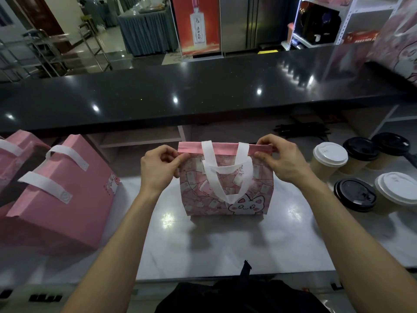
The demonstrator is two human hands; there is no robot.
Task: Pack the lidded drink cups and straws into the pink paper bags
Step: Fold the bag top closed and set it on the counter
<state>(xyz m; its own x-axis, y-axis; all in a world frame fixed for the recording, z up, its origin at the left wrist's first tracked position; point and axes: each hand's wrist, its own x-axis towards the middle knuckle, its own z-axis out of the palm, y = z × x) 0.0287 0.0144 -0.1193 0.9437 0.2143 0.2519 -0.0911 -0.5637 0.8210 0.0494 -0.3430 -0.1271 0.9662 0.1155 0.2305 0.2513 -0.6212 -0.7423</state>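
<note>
1. We found the pink paper bag [225, 190] standing upright on the white bench [225, 245], centre, its white handles [226, 177] hanging down the front.
2. Our left hand [158, 170] pinched the folded top edge at its left end.
3. Our right hand [279, 161] pinched the right end likewise.
4. Lidded cups [329, 159] stood to the right, other pink bags [61, 195] to the left.

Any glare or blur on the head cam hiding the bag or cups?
Head view: ceiling-light glare spots the black counter and white worktop; edges bend, top-right corner blurs. The bag, both hands and cups read clearly.
</note>
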